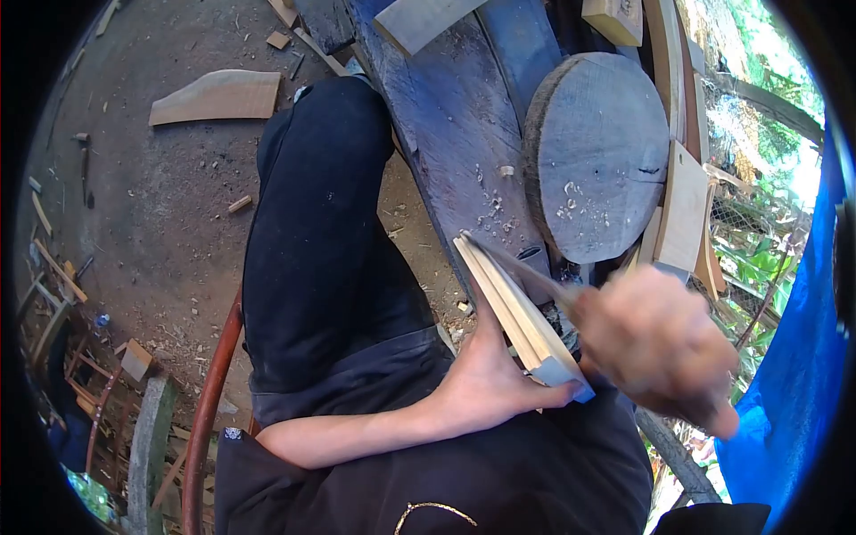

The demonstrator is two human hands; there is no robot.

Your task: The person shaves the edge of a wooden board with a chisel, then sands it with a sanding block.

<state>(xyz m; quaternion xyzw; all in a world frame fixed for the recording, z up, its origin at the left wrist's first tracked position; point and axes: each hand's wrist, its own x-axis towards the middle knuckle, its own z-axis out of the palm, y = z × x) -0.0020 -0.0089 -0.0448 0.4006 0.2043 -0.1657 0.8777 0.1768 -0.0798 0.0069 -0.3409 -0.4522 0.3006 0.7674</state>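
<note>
My left hand [486, 379] is closed round a pale wooden piece [513, 308] with long grooves, held slanting near my lap. The thumb presses by its near end, while the other fingers are mostly hidden behind it. My right hand [660, 339], smeared by motion, grips the thick handle of a knife [539, 281]. Its narrow dark blade lies along the right side of the wooden piece and seems to touch it near the far end. How the right fingers sit on the handle is blurred.
A dark, worn plank bench [455, 125] carries a round log slab [602, 160] with shavings on it. Boards [682, 205] lean at the right, beside a blue tarp [785, 383]. A shaped board [218, 96] and a hammer [85, 169] lie on the dirt floor.
</note>
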